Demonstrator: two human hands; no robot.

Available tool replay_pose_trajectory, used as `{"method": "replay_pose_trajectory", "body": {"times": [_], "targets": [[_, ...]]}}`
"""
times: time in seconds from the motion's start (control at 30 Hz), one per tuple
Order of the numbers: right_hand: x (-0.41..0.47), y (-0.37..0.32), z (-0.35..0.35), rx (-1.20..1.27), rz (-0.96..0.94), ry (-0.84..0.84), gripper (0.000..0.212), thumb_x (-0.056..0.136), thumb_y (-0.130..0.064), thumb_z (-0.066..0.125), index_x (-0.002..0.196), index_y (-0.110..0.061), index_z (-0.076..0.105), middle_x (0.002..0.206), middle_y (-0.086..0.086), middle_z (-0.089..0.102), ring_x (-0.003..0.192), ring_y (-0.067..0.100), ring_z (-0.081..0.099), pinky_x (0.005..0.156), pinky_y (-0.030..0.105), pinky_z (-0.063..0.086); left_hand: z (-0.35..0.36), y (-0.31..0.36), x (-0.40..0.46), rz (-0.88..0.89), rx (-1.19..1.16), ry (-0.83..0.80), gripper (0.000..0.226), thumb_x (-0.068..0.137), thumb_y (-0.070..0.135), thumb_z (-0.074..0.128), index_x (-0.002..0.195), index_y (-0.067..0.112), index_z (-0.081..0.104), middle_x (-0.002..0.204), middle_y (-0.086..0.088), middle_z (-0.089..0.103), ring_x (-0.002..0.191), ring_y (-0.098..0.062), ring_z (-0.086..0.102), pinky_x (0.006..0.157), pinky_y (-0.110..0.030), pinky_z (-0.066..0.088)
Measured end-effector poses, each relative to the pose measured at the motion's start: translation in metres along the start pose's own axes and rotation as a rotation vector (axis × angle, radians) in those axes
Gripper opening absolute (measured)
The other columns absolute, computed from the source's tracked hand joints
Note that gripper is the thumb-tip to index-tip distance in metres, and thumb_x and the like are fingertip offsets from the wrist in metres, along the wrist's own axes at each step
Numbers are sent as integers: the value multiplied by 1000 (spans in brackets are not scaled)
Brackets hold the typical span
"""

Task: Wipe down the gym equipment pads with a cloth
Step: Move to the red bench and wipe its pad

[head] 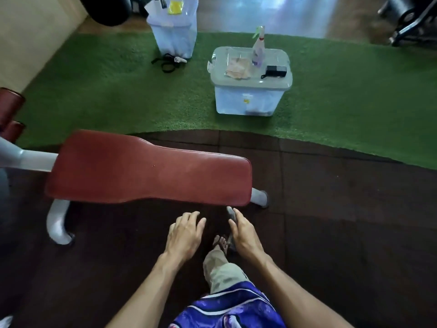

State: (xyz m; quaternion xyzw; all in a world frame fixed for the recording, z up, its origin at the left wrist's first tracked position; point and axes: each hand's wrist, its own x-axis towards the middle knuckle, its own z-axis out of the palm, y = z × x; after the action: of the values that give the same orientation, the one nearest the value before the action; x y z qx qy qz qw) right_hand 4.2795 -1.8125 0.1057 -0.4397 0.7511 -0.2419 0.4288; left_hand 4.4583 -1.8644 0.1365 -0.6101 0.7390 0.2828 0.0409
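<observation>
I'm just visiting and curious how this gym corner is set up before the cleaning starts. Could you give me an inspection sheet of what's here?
Surface: dark rubber floor tiles in front, green turf behind.
Job's things: red bench pad, bare; folded cloth and spray bottle on the lidded clear bin.
Clutter: small black case on that lid; second clear bin farther back.
Hands: left hand and right hand both open, holding nothing, below the pad's edge.
Cables: black strap with a white controller on the turf.
Surroundings: red roller pads at left, black machine top right.
</observation>
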Motion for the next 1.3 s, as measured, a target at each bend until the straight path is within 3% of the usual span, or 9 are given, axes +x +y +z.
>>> {"method": "replay_pose_trajectory", "body": {"times": [0.07, 0.27, 0.47, 0.67, 0.8, 0.9, 1.03, 1.2, 1.3], "targets": [[25, -4, 6, 9, 17, -1, 47, 103, -24, 47, 149, -17, 41, 142, 8, 56, 130, 20, 54, 99, 17, 37, -7, -6, 27, 4, 8, -13, 48, 103, 43, 37, 143, 18, 48, 141, -2, 54, 131, -24, 49, 109, -41, 36], [96, -8, 24, -4, 33, 34, 48, 104, -25, 46, 150, -18, 39, 148, 1, 50, 136, 11, 46, 102, 6, 26, -5, -33, 117, 70, 40, 32, 45, 102, 41, 41, 137, 15, 55, 136, -4, 58, 129, -24, 52, 108, -42, 38], [184, 29, 66, 5, 45, 85, 50, 105, -24, 44, 153, -17, 34, 155, 0, 41, 144, 10, 36, 112, 11, 22, 35, -77, 236, 200, 104, 105, 48, 102, 40, 40, 139, 12, 53, 147, -12, 48, 141, -28, 41, 115, -47, 34], [278, 67, 112, -125, -49, 188, 52, 106, -21, 43, 155, -13, 27, 162, 6, 29, 152, 21, 19, 113, 4, 8, 75, -124, 353, 338, 236, 138, 62, 99, 48, 27, 148, 13, 40, 159, -17, 32, 149, -32, 27, 119, -52, 26], [351, 70, 141, -273, -183, 364, 55, 104, -17, 48, 154, -6, 28, 162, 15, 26, 152, 31, 19, 120, 32, 27, 93, -148, 405, 370, 292, 196, 66, 100, 50, 25, 156, 15, 24, 166, -14, 13, 154, -29, 13, 123, -51, 16], [388, 64, 171, -393, -224, 332, 60, 104, -30, 44, 156, -7, 23, 164, 18, 16, 153, 39, 7, 122, 51, 22, 109, -162, 426, 358, 317, 203, 71, 100, 52, 22, 159, 14, 13, 168, -12, 2, 156, -25, 2, 125, -50, 7], [374, 66, 200, -412, -156, 340, 71, 102, -50, 35, 159, -16, 11, 168, 8, -2, 154, 29, -11, 126, 45, 1, 122, -168, 429, 332, 360, 260, 74, 99, 55, 22, 159, 13, 9, 168, -10, -2, 156, -23, -2, 125, -48, 2], [324, 118, 175, -582, -251, 223, 66, 103, -47, 35, 159, -24, 10, 168, 1, 2, 155, 23, -4, 125, 47, 13, 122, -167, 431, 322, 372, 258, 74, 99, 55, 22, 159, 15, 8, 168, -8, -3, 156, -22, -3, 125, -49, 4], [336, 150, 134, -536, -10, 293, 66, 101, -48, 27, 159, -28, 2, 168, -1, -6, 154, 23, -10, 123, 54, 13, 122, -165, 430, 308, 379, 245, 74, 98, 55, 22, 159, 16, 7, 168, -7, -4, 156, -22, -3, 125, -49, 3]]}}
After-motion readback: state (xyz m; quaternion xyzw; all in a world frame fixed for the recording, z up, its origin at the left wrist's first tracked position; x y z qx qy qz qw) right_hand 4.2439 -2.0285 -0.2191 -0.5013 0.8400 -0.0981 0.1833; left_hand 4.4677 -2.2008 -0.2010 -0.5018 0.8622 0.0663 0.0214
